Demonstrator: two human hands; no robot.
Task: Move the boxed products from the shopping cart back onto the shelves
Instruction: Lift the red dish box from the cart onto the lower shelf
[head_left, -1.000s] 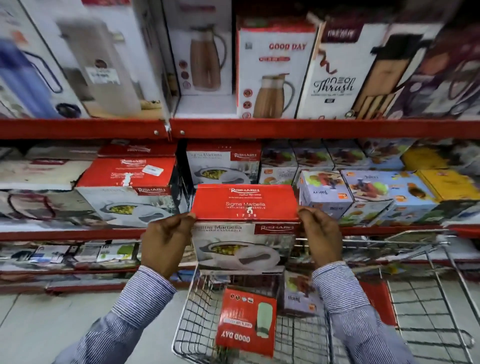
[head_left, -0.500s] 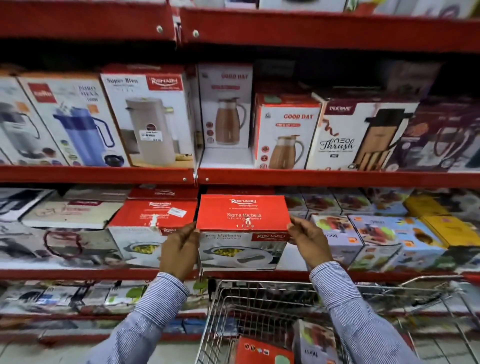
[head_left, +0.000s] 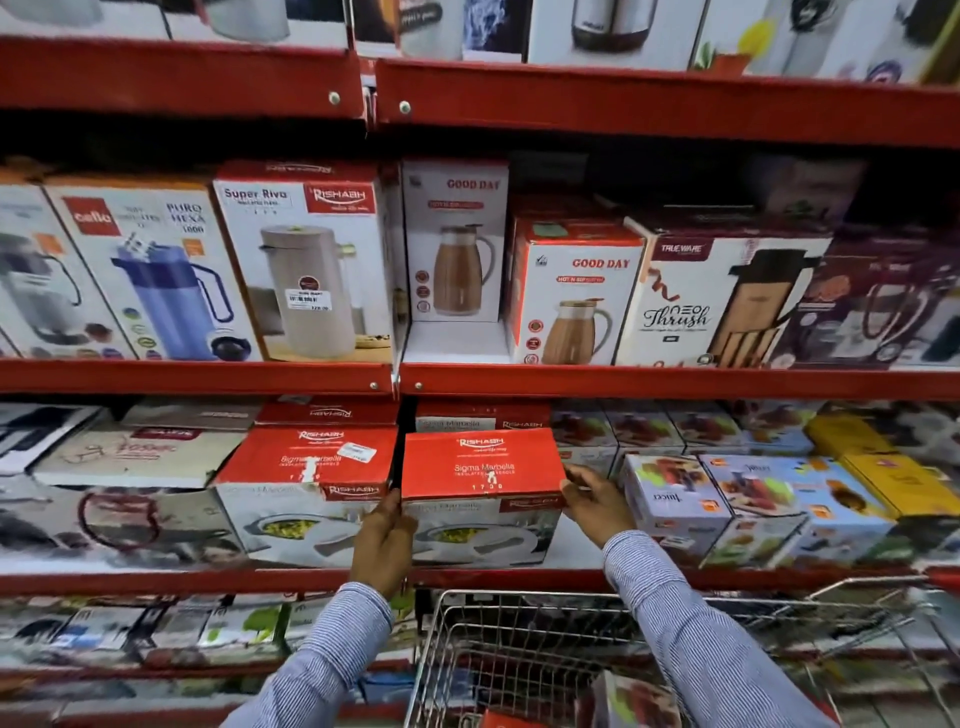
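Left hand: our left hand grips the left edge of the red-topped casserole box, thumb on the front face, fingers hidden down the side.
Right hand: our right hand clasps the box's right upper corner, fingertips on the red lid edge.
Sleeves: both arms wear blue-and-white striped sleeves, reaching up over the cart.
Held box: reads "Rishabh" and "Sigma Marbella"; it sits on the middle shelf, front face flush with the shelf edge. We cannot tell whether its full weight rests there.
Left neighbour: a matching Rishabh box with a white price sticker stands just beside it, nearly touching; our left hand sits in the narrow gap between the two.
Behind: another box of the same make shows over the held one, deeper in the shelf.
Right neighbour: pale blue juicer boxes stand near our right hand, a strip of white shelf floor between them and the held box; yellow boxes lie farther right.
Shelf above: flask and jug cartons, among them a "Super Riva" box, two "Good Day" boxes and a "Neo Thrush" box.
Shopping cart: the wire shopping cart stands below our arms; a patterned box and a red corner show in it at the bottom edge.
Lowest shelf: blurred small packs, not readable.
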